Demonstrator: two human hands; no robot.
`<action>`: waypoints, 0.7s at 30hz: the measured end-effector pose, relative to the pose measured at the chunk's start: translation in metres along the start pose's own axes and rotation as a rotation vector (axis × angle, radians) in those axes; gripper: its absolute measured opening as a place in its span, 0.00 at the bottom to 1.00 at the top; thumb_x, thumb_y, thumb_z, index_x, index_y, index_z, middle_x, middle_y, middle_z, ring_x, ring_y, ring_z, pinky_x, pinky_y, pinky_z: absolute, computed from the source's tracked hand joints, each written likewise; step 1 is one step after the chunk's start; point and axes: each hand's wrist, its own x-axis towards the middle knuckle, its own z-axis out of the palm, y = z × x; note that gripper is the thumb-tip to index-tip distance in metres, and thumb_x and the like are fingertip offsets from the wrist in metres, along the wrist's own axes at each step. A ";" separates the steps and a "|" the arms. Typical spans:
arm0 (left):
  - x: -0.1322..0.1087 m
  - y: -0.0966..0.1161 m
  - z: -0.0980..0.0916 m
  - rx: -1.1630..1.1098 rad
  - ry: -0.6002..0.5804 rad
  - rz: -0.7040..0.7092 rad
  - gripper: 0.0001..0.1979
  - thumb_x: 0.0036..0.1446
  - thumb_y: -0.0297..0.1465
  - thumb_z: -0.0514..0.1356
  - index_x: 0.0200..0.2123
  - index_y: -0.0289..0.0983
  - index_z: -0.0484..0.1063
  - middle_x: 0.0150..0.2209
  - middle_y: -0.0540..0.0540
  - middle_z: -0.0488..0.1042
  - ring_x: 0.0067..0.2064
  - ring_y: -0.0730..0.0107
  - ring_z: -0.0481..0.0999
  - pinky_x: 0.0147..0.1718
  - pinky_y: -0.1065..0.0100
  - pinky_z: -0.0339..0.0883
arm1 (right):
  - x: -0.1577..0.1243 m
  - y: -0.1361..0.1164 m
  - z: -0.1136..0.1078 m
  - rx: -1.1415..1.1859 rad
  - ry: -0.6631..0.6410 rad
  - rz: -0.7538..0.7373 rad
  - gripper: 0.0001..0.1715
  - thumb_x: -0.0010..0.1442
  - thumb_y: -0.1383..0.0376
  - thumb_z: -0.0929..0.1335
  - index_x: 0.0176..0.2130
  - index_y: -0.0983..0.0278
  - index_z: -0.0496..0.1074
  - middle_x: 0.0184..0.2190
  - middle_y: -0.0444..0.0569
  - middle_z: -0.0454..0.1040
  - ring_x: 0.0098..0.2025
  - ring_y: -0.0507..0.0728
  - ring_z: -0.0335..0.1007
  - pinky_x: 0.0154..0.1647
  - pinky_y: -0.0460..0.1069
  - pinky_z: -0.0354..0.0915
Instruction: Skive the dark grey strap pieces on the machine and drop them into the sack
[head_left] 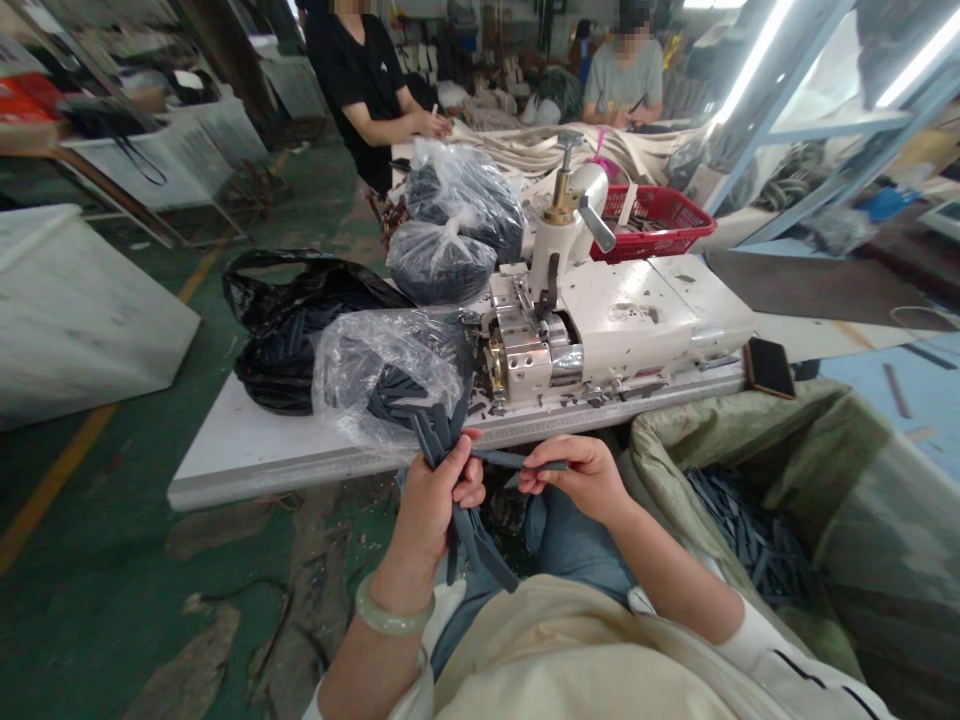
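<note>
**Strip bundle in left hand (435, 510), single strip (521, 460) pinched in right hand (574, 478)**

Left hand clenched around the bundle (463, 530) of dark grey strips. Strip ends fan out above the fist toward the bench (300, 465) edge and hang below it toward the lap. Pale green bangle (394, 612) on that wrist.

Right hand grasps the single strip between thumb and fingers. The strip runs nearly level from the bundle across the gap between the hands. Both hands sit over the jeans (577, 545), just short of the bench.

Green woven sack (847, 500) beside the right forearm, loose strips (750, 535) inside. On the bench: clear bag (382, 370) of strips just beyond the bundle, black bag (300, 320), cream machine (592, 320), red basket (652, 225). Farther on, a person in black (360, 90) and a person in grey (626, 75) work at pale bands.
</note>
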 end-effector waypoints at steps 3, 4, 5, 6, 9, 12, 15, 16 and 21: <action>0.000 -0.002 0.002 0.026 0.033 0.024 0.10 0.51 0.32 0.66 0.36 0.35 0.72 0.18 0.56 0.64 0.16 0.86 0.53 0.15 0.79 0.50 | -0.003 0.001 -0.001 0.037 -0.051 0.028 0.10 0.52 0.68 0.75 0.38 0.63 0.77 0.32 0.48 0.80 0.33 0.55 0.79 0.34 0.48 0.75; -0.001 -0.002 0.002 0.041 0.043 0.040 0.10 0.51 0.32 0.66 0.35 0.35 0.72 0.17 0.56 0.63 0.15 0.85 0.53 0.15 0.79 0.50 | -0.004 0.002 -0.002 0.066 -0.074 0.039 0.14 0.51 0.68 0.76 0.40 0.62 0.76 0.34 0.48 0.80 0.34 0.55 0.79 0.36 0.48 0.74; -0.001 -0.002 0.001 0.059 0.050 0.058 0.10 0.51 0.33 0.66 0.35 0.35 0.72 0.17 0.56 0.64 0.15 0.85 0.53 0.15 0.78 0.51 | -0.004 0.003 -0.003 0.093 -0.099 0.051 0.20 0.50 0.69 0.76 0.44 0.61 0.75 0.35 0.48 0.80 0.36 0.55 0.79 0.38 0.49 0.74; -0.001 -0.001 0.000 0.077 0.052 0.076 0.10 0.51 0.33 0.66 0.35 0.36 0.72 0.18 0.56 0.64 0.15 0.85 0.53 0.15 0.78 0.51 | -0.004 0.004 -0.005 0.111 -0.123 0.062 0.27 0.48 0.69 0.77 0.48 0.60 0.72 0.37 0.48 0.80 0.37 0.55 0.78 0.40 0.50 0.74; -0.002 -0.001 -0.003 0.129 0.028 0.123 0.08 0.54 0.33 0.65 0.36 0.37 0.72 0.18 0.56 0.64 0.16 0.84 0.55 0.15 0.77 0.52 | -0.004 0.005 -0.008 0.095 -0.174 0.074 0.41 0.48 0.68 0.77 0.58 0.58 0.63 0.39 0.47 0.78 0.39 0.55 0.77 0.41 0.51 0.73; -0.001 -0.001 -0.007 0.184 0.017 0.150 0.08 0.55 0.34 0.64 0.37 0.37 0.72 0.19 0.56 0.65 0.16 0.83 0.56 0.15 0.76 0.53 | -0.001 0.002 -0.009 -0.068 -0.189 0.010 0.41 0.53 0.62 0.75 0.61 0.56 0.58 0.42 0.49 0.76 0.40 0.56 0.76 0.41 0.51 0.72; 0.002 -0.004 -0.009 0.268 0.040 0.180 0.08 0.55 0.35 0.64 0.36 0.38 0.72 0.20 0.56 0.65 0.16 0.83 0.57 0.15 0.75 0.54 | 0.003 -0.006 -0.002 -0.569 -0.165 -0.153 0.35 0.56 0.57 0.72 0.60 0.59 0.62 0.49 0.55 0.73 0.47 0.60 0.72 0.48 0.55 0.69; 0.003 -0.005 -0.008 0.292 0.050 0.188 0.08 0.55 0.35 0.64 0.36 0.37 0.72 0.20 0.55 0.65 0.16 0.82 0.57 0.15 0.75 0.55 | 0.004 -0.008 0.001 -0.781 -0.157 -0.203 0.31 0.58 0.56 0.71 0.58 0.60 0.65 0.49 0.56 0.73 0.48 0.61 0.71 0.50 0.56 0.67; 0.005 -0.006 -0.006 0.280 0.066 0.183 0.09 0.55 0.36 0.64 0.36 0.37 0.72 0.19 0.56 0.64 0.16 0.83 0.56 0.15 0.75 0.54 | 0.018 -0.009 0.012 -1.343 -0.128 -0.201 0.15 0.68 0.62 0.60 0.43 0.66 0.73 0.32 0.55 0.75 0.34 0.58 0.70 0.38 0.52 0.64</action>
